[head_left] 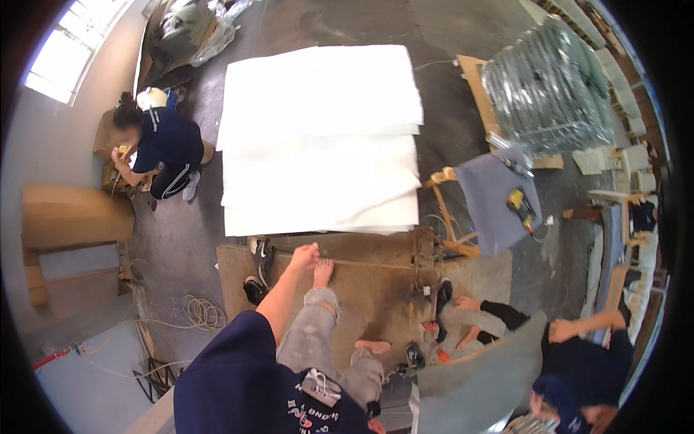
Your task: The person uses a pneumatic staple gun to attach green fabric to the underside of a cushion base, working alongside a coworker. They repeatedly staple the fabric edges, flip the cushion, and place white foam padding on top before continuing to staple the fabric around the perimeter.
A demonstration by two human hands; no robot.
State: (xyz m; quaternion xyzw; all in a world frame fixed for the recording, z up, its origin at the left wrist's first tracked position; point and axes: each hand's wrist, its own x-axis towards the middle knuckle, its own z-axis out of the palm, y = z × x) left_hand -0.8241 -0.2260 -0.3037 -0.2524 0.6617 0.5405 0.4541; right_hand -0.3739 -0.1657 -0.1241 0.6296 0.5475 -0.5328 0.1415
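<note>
My left arm reaches forward over the brown board, and my left hand (306, 255) is closed, its fingers curled. What it holds, if anything, is too small to make out. The hand is beside my bare foot (324, 273), just short of the near edge of a stack of large white sheets (322, 184). Only a small patch of skin shows at the lower edge, probably my right hand (377, 426), and its fingers are hidden. A grey device with a white cord (321, 388) hangs on my dark blue shirt.
Black shoes (254, 289) lie on the brown board (376, 289). At right, a yellow-black power drill (520, 206) rests on a grey-covered chair (491, 188). A co-worker (578, 369) bends over grey material (470, 387); another (170, 141) crouches at left. Coiled cable (204, 312) lies on the floor.
</note>
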